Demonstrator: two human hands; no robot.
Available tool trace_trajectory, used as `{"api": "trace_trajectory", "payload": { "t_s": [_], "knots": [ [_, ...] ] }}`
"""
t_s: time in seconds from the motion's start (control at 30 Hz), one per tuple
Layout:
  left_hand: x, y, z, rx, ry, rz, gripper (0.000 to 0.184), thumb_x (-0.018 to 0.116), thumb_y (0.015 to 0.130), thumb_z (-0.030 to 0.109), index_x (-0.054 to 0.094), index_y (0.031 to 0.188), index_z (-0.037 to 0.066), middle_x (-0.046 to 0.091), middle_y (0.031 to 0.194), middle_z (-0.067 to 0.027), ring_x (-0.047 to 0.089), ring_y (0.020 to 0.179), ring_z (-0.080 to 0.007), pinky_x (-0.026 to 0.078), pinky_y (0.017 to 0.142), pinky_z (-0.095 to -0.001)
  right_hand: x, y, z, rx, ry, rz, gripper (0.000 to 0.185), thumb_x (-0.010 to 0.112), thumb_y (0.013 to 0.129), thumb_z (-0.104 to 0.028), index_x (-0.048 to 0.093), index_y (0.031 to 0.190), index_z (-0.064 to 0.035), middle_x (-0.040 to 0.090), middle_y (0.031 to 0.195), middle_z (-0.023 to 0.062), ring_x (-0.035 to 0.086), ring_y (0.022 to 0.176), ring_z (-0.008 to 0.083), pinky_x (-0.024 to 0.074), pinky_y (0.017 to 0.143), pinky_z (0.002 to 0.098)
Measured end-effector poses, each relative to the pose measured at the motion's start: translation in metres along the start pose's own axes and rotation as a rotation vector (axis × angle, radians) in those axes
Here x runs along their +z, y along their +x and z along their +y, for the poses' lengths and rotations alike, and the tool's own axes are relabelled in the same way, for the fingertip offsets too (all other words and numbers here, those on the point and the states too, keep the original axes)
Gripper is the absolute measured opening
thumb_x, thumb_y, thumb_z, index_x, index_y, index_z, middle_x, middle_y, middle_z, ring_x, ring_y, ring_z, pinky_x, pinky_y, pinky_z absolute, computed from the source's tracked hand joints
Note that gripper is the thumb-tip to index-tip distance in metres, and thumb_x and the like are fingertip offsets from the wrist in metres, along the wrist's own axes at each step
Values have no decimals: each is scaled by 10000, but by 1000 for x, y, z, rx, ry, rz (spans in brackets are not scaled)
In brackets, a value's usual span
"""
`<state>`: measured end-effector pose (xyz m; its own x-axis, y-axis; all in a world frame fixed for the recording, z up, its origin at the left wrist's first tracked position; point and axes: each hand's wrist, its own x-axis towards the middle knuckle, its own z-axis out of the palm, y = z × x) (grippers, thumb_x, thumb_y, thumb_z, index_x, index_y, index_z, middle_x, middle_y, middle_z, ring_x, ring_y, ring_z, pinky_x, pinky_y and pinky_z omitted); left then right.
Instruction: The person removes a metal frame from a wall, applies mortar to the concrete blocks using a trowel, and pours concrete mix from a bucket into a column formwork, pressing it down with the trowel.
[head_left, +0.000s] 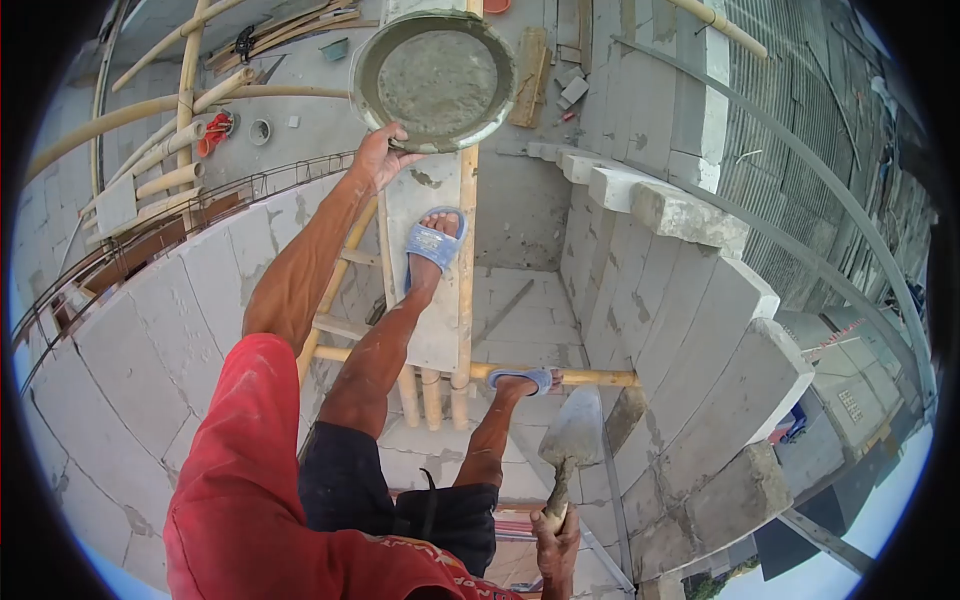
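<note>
My left hand (383, 158) grips the near rim of a round tub (507, 98), thumb over the edge, with the arm stretched forward. Wet grey mortar (440, 80) fills the tub's bottom. Low on the right, my right hand (557, 540) is wrapped around the handle of a trowel (573, 428). Its broad blade points away from me and carries grey residue. One sandalled foot (437, 238) stands on a pale plank (425, 325) below the tub. The other foot (525, 381) rests on a bamboo pole (600, 378).
Block walls rise at left (140, 330) and right (690, 350), the right one stepped along its top. A rebar cage (270, 180) runs along the left wall. Bamboo scaffolding (185, 110) stands upper left. Down below are a floor, a small bucket (260, 131) and timber offcuts (530, 75).
</note>
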<state>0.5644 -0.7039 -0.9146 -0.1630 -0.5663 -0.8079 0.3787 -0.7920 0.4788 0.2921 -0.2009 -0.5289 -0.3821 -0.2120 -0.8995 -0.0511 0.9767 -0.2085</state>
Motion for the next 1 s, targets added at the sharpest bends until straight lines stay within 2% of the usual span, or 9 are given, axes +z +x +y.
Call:
{"api": "trace_trajectory", "payload": {
  "t_s": [0.03, 0.13, 0.27, 0.33, 0.5, 0.6, 0.8, 0.9, 1.0],
  "knots": [
    [0, -29, -9, -34, 28, 13, 308, 538, 891, 70, 520, 1181, -33, 553, 1265, -208, 577, 1198, -363, 495, 1055, -528, -1, 1, 13, -127, -76, 48, 409, 686, 943, -361, 551, 1043, 12, 573, 701, 32, 534, 619, 127, 442, 568, 295],
    [4, -123, -26, -128, 186, -8, 281, 553, 919, 97, 521, 1170, -25, 577, 1231, -179, 605, 1157, -343, 504, 1045, -538, -7, 11, -14, -164, -134, 116, 439, 645, 965, -387, 570, 1055, 36, 584, 708, 95, 548, 621, 191, 450, 582, 332],
    [22, -253, -59, -269, 347, 63, 304, 559, 940, 111, 505, 1213, -12, 578, 1174, -131, 610, 1145, -314, 512, 990, -598, -18, 32, -54, -587, -356, 302, 460, 619, 974, -372, 603, 1219, 17, 680, 932, 237, 632, 716, 445, 510, 657, 488],
    [38, -322, -77, -321, 403, 74, 351, 560, 948, 119, 478, 1281, 44, 559, 1192, -104, 593, 1158, -294, 520, 969, -602, -25, 29, -65, -596, -572, 403, 450, 613, 970, -366, 610, 1243, -9, 681, 1006, 253, 668, 787, 464, 540, 695, 514],
    [92, -477, -118, -446, 533, -61, 456, 536, 979, 124, 395, 1410, 175, 515, 1276, -62, 555, 1186, -261, 539, 952, -581, -62, -5, -41, -509, -671, 382, 459, 609, 962, -400, 616, 1231, -28, 692, 991, 215, 699, 830, 411, 562, 707, 500],
    [126, -544, -145, -417, 552, -36, 555, 550, 905, 56, 382, 1430, 123, 530, 1294, -84, 559, 1171, -276, 525, 971, -565, -97, -49, 4, -442, -627, 199, 468, 610, 959, -409, 616, 1219, -19, 700, 973, 203, 696, 824, 417, 560, 705, 505],
    [186, -623, -183, -423, 710, -219, 526, 540, 968, 79, 330, 1449, 111, 532, 1249, -88, 584, 1097, -228, 575, 919, -528, -127, -120, 96, -490, -326, 162, 553, 567, 962, -487, 632, 1204, 6, 688, 1060, 254, 684, 892, 446, 532, 783, 528],
    [210, -645, -192, -381, 825, -290, 477, 525, 990, 81, 338, 1428, 97, 535, 1145, -78, 602, 1059, -240, 575, 922, -536, -128, -140, 125, -564, -48, 200, 531, 595, 952, -468, 656, 1157, 17, 699, 986, 261, 669, 904, 467, 517, 797, 527],
    [234, -661, -193, -364, 982, -341, 503, 519, 986, 72, 310, 1443, 90, 533, 1132, -81, 601, 1045, -232, 593, 901, -517, -112, -149, 152, -405, 165, 84, 486, 632, 950, -448, 666, 1106, 11, 694, 774, 179, 687, 697, 354, 527, 650, 449]
  ]
}}
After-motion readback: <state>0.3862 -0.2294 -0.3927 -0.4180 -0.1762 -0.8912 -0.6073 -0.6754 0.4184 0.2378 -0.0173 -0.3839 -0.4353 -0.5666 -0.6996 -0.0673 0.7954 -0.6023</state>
